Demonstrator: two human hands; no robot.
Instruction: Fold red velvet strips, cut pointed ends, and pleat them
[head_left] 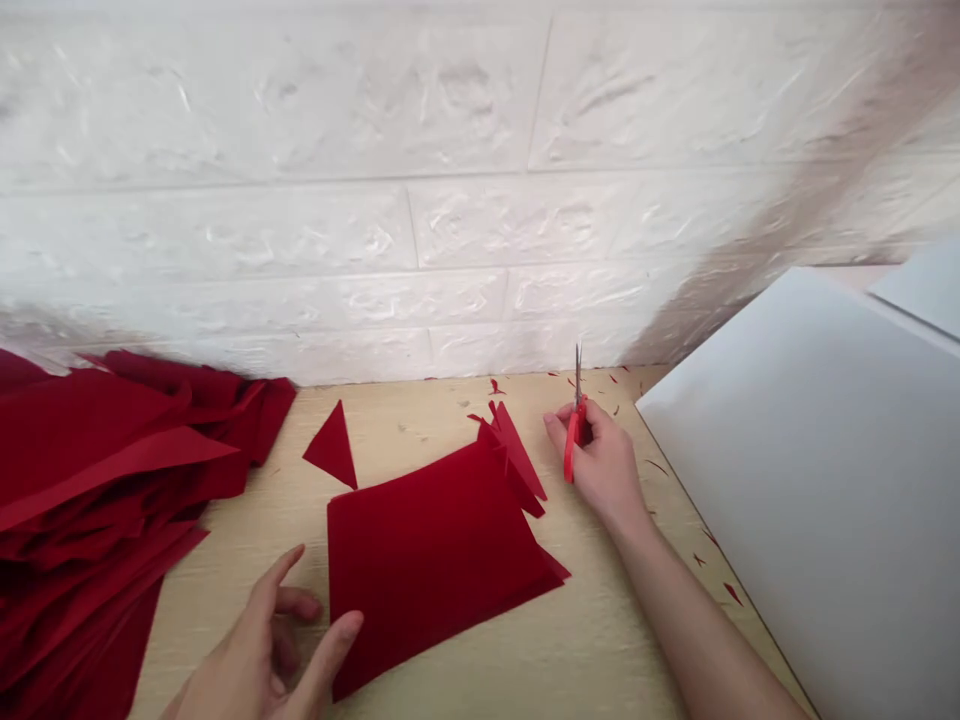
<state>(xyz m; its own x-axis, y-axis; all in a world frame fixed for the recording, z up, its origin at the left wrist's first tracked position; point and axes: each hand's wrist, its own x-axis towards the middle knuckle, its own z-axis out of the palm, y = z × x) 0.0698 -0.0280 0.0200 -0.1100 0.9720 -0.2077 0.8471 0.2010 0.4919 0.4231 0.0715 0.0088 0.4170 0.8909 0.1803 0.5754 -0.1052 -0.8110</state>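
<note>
Far left, a red pile (97, 440), loose, folded over itself: I judge it light and floppy, like felt, apt to drag neighbours if I pinch several layers. Left hand (259, 635) next, thumb and fingers well parted, nothing gripped; thumb tip over the left edge of the stack (435, 560), touching or just above, I can't tell. Triangle (334, 448) flat by the stack's far-left corner; probably feather-light, best pinched at a point. Stack lies centre on the table (450, 675), layers slightly askew: soft, not fragile, likely to fan, I'd say; I'd take the left edge, thumb above, fingers beneath. Offcuts (523, 455) at its far-right end. Right hand (611, 465) curled round the scissors (574, 440), blades towards the wall (465, 220); rigid, light, best held by the handles. Obscured, left to right: pile cut off, left forearm out of view, layer count unclear, scissors' loops partly masked by the fingers, white panel (817, 480) cut off.
</note>
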